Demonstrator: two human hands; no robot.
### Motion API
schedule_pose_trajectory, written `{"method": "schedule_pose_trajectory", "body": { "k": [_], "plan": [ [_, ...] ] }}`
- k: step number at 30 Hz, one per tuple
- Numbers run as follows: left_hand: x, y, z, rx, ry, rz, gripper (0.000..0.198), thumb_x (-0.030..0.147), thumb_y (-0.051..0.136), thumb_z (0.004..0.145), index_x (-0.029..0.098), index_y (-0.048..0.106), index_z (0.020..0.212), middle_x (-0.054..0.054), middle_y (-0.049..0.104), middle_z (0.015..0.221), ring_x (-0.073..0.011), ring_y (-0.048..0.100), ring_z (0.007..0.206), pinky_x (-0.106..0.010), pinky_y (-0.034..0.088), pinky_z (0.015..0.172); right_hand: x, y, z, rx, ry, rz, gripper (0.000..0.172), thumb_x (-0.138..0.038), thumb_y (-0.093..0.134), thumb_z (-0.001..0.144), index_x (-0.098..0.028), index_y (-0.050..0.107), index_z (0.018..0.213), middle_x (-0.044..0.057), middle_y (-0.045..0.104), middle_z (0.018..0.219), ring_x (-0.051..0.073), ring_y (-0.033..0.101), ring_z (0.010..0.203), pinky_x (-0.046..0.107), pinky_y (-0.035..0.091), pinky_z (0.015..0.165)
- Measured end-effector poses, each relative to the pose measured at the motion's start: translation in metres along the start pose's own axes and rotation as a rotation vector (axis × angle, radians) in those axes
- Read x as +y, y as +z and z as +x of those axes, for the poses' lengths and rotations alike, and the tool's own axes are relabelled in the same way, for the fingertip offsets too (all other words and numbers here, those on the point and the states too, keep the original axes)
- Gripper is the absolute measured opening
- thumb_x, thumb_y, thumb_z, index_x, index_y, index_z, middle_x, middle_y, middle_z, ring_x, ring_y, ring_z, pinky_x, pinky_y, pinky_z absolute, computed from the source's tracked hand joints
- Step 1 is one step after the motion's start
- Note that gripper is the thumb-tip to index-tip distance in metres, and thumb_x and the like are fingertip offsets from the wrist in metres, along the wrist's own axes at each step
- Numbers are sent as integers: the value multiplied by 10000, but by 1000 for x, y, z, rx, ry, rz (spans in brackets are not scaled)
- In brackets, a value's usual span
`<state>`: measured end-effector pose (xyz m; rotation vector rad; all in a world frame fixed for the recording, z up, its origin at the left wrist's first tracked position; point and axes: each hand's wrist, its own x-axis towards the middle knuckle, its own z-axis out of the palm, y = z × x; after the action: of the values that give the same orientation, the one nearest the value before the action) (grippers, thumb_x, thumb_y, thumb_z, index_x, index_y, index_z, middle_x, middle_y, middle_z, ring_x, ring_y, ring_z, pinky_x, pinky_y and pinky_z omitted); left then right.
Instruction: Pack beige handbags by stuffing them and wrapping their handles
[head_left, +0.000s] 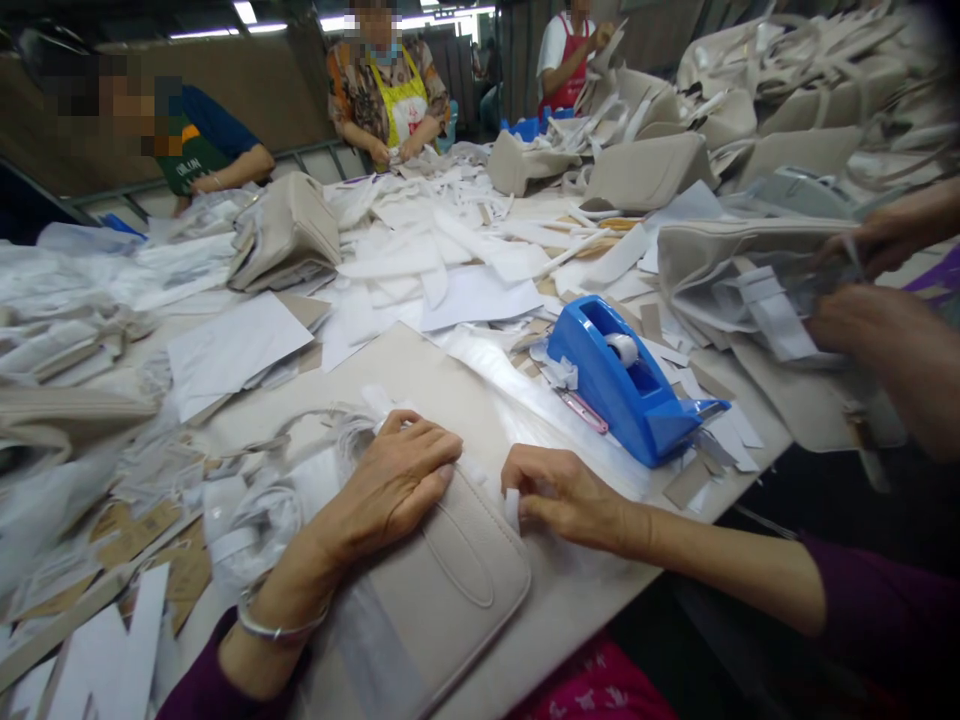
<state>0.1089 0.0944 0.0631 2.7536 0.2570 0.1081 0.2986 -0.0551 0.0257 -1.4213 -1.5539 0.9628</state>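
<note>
A beige handbag (465,590) with a stitched edge and a looped thin line on its front lies flat on the table before me. My left hand (397,475) lies across its upper part, fingers curled over the far edge and gripping it. At the bag's right edge, my right hand (566,495) is closed in a pinch on a small white strip (512,510). White wrapped straps (259,520) lie coiled left of the bag. A blue tape dispenser (630,385) stands beyond my right hand, with a pink cutter (583,411) beside it.
At the right, a co-worker's blurred hands (885,300) work on another beige bag (720,250). Paper sheets (240,345) and scraps cover much of the table. More bags (649,170) are piled at the back right. Several people stand across the table.
</note>
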Motion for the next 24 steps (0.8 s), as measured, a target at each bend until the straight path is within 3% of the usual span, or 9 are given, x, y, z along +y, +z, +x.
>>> {"method": "schedule_pose_trajectory", "body": {
  "k": [5, 10, 14, 18, 20, 24],
  "plan": [
    [1, -1, 0, 13, -28, -43, 270, 252, 312, 911, 208, 535, 1055, -45, 626, 998, -205, 545, 930, -454, 270, 1023, -2, 16, 11, 103, 176, 12, 140, -103, 607, 678, -171, 499, 622, -55, 464, 582, 85, 415, 550, 209, 306, 514],
    [-1, 0, 0, 17, -34, -68, 277, 270, 310, 915, 202, 511, 1092, -49, 615, 989, -209, 545, 908, -464, 270, 1024, -10, 21, 31, 115, 319, -58, 142, -129, 609, 649, -173, 505, 564, -50, 487, 521, 88, 445, 516, 207, 297, 488],
    [-2, 2, 0, 39, -46, -70, 257, 286, 320, 922, 189, 485, 1094, -52, 603, 1001, -204, 529, 921, -449, 277, 1013, -21, 21, 48, 144, 237, -198, 137, -96, 582, 645, -168, 553, 533, -39, 502, 512, 96, 462, 530, 220, 304, 510],
    [-1, 0, 1, -10, 9, -42, 267, 253, 268, 937, 204, 530, 948, -24, 613, 911, -184, 529, 874, -445, 271, 999, -18, 17, 41, 63, 267, 145, 33, -129, 623, 668, -162, 618, 676, -35, 552, 586, 104, 508, 572, 211, 379, 539],
    [0, -1, 2, -7, 22, -19, 279, 248, 264, 938, 206, 540, 919, -25, 614, 909, -184, 526, 884, -442, 277, 990, -11, 14, 28, 71, 264, 250, 145, -129, 647, 663, -165, 625, 802, -28, 578, 694, 107, 527, 614, 213, 415, 564],
    [1, 0, 3, 1, 22, 27, 245, 225, 290, 923, 204, 531, 879, -22, 598, 884, -184, 515, 883, -432, 290, 973, -1, 19, 8, 197, 126, 33, 159, -41, 597, 672, -181, 612, 746, -25, 562, 768, 104, 521, 686, 208, 407, 603]
  ]
}}
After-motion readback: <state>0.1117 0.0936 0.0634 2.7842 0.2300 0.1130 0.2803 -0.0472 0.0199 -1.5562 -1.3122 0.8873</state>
